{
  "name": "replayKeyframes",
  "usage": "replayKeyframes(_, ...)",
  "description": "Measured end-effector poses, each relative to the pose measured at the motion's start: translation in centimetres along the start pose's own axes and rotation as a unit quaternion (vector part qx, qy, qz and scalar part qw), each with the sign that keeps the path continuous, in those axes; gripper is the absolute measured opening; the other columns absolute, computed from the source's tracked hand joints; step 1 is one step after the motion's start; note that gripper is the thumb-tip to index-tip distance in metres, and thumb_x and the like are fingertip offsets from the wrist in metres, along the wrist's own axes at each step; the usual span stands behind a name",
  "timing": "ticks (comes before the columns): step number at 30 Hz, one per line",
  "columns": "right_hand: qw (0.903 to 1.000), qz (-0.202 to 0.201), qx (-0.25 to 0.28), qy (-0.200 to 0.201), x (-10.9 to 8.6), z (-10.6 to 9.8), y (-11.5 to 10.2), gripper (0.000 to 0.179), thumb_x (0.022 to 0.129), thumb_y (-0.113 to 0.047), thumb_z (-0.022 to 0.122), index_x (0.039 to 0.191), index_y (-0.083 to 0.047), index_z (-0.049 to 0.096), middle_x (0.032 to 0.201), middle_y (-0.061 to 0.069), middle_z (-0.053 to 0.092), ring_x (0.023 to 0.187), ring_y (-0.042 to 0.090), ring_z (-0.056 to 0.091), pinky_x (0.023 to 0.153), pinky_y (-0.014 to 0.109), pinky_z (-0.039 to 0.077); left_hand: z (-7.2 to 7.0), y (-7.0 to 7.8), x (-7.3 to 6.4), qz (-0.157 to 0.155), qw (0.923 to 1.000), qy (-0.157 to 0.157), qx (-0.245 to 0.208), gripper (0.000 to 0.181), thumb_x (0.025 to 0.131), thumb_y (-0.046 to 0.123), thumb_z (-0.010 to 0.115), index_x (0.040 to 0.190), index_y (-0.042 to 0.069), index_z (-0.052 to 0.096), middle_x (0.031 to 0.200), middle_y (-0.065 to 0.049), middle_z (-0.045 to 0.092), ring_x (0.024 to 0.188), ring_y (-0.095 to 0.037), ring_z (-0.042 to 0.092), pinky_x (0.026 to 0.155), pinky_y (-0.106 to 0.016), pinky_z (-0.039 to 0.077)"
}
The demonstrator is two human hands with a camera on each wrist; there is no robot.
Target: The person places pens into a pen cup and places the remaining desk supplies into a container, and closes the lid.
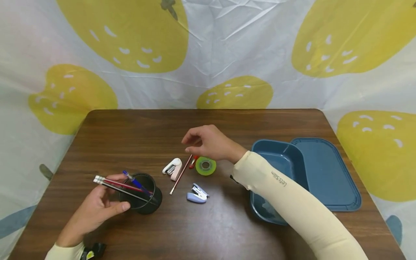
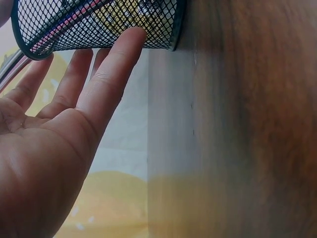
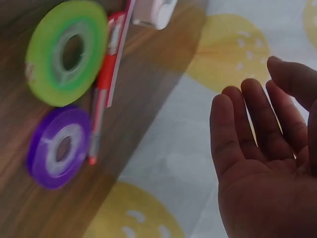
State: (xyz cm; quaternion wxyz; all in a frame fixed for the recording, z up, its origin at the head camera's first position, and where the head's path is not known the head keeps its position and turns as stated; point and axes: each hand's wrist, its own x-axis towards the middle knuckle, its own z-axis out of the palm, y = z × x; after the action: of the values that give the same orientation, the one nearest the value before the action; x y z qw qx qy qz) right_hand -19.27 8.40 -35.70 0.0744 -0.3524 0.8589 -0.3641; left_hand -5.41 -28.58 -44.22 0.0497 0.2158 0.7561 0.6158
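At the left of the table, my left hand (image 1: 96, 207) is spread beside a black mesh pen cup (image 1: 154, 202), its thumb and fingers at the cup's near side. In the left wrist view the thumb lies straight over the mesh. Two pencils (image 1: 107, 181) and a blue pen (image 1: 138, 183) lean in the cup. My right hand (image 1: 214, 142) hovers mid-table with relaxed fingers and holds nothing. Close to it are a green tape roll (image 1: 210, 169), a red pen (image 1: 193, 162) and a red pencil (image 1: 180, 177). A purple tape roll (image 3: 37, 163) shows only in the right wrist view.
A white and pink stapler (image 1: 175, 169) lies between cup and pencil, with a blue stapler (image 1: 196, 197) nearer the front. On the right stands a blue container (image 1: 260, 207), partly hidden by my right sleeve. Its flat blue lid (image 1: 334, 177) lies beside it.
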Motion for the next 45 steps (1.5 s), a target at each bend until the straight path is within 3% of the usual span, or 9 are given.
replayKeyframes(3,0.9995,0.016,0.007,-0.025,0.3,0.0,0.9,0.019,0.093,-0.012,0.081,0.111,-0.008,0.077,0.11,0.009,0.08,0.098,0.015,0.075,0.092,0.039,0.064,0.0,0.0,-0.2,-0.002,1.0,0.0,0.001,0.07,0.085,-0.023,0.071,0.148,-0.004,0.047,0.143,0.01,0.06,0.114,-0.006,0.065,0.068,-0.031,0.065)
replayKeyframes(12,0.9967,0.052,-0.009,-0.061,0.8,0.5,2.3,0.02,0.092,-0.014,0.083,0.111,-0.012,0.078,0.104,0.001,0.08,0.094,0.01,0.074,0.086,0.027,0.061,0.0,0.2,-0.6,-0.008,0.9998,0.007,0.014,0.07,0.085,-0.022,0.071,0.148,-0.003,0.047,0.145,0.011,0.058,0.114,-0.006,0.065,0.07,-0.032,0.066)
replayKeyframes(19,0.9942,0.051,-0.046,-0.082,1.4,1.1,3.4,0.022,0.09,-0.012,0.082,0.111,-0.009,0.08,0.1,-0.001,0.081,0.094,0.012,0.074,0.089,0.031,0.06,-0.1,0.3,-0.7,-0.01,0.9997,0.007,0.021,0.07,0.085,-0.021,0.072,0.148,-0.004,0.047,0.147,0.013,0.057,0.115,-0.005,0.065,0.07,-0.032,0.066)
replayKeyframes(27,0.9878,0.051,-0.091,-0.116,1.8,1.3,4.5,0.02,0.09,-0.007,0.081,0.11,-0.01,0.082,0.106,0.003,0.082,0.099,0.017,0.076,0.093,0.033,0.06,0.0,0.3,-0.6,-0.027,0.999,0.003,0.037,0.068,0.088,-0.018,0.071,0.149,-0.002,0.046,0.147,0.015,0.055,0.118,-0.006,0.063,0.072,-0.032,0.066)
replayKeyframes(35,0.9846,0.057,-0.113,-0.12,1.8,1.8,5.8,0.016,0.091,-0.008,0.081,0.107,-0.012,0.083,0.105,0.001,0.081,0.1,0.016,0.076,0.094,0.034,0.06,0.1,0.3,-0.4,-0.017,0.9994,0.007,0.029,0.069,0.088,-0.019,0.072,0.149,-0.001,0.047,0.145,0.012,0.058,0.117,-0.005,0.063,0.071,-0.029,0.065)
replayKeyframes(45,0.984,0.033,-0.129,-0.118,1.8,2.7,7.2,0.02,0.087,-0.002,0.078,0.101,-0.014,0.084,0.097,-0.002,0.081,0.091,0.011,0.071,0.087,0.031,0.06,0.1,0.0,-0.3,-0.013,0.9999,-0.001,0.001,0.067,0.088,-0.02,0.069,0.149,-0.002,0.045,0.144,0.008,0.059,0.118,-0.006,0.064,0.075,-0.029,0.066)
